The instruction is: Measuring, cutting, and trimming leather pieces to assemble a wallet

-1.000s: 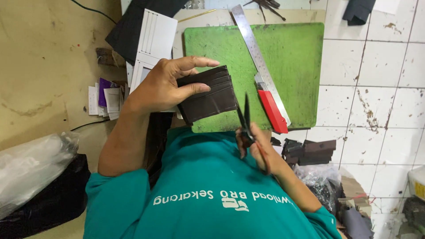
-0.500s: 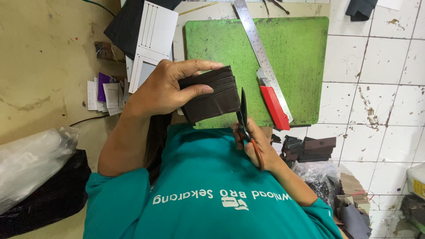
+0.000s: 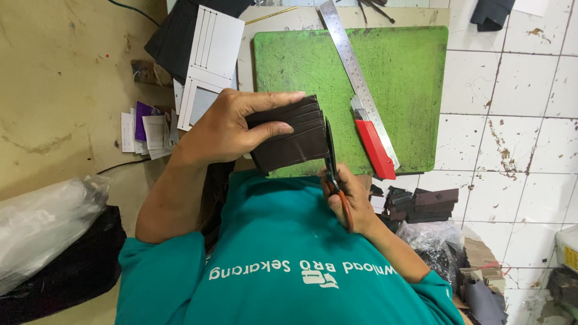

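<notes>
Left hand (image 3: 226,129) grips a dark brown leather wallet piece (image 3: 292,133) with stepped card slots, fingers (image 3: 274,99) curled over its far edge and thumb pressed on its face; the piece is held up in the air above the near edge of the green cutting mat (image 3: 391,78). Right hand (image 3: 349,201) is closed round the orange-handled scissors (image 3: 333,171), fingers through the loops; the blades point toward the far side and lie right along the right edge of the leather piece, touching it or nearly so, and how far the blades are parted cannot be told from this angle. On the mat, a steel ruler (image 3: 355,72) lies diagonally, and a red-handled utility knife (image 3: 374,144) sits just beside its near end. Left of the mat, white card templates (image 3: 211,54) rest on a dark sheet (image 3: 171,36), with small paper scraps, one purple (image 3: 144,126), further left on the tan tabletop (image 3: 66,84). Right of the right hand, a stack of dark leather pieces (image 3: 421,203) lies on the white tiled surface (image 3: 518,132). A clear plastic bag (image 3: 42,229) lies at near left. The person wears a teal shirt (image 3: 283,271).
</notes>
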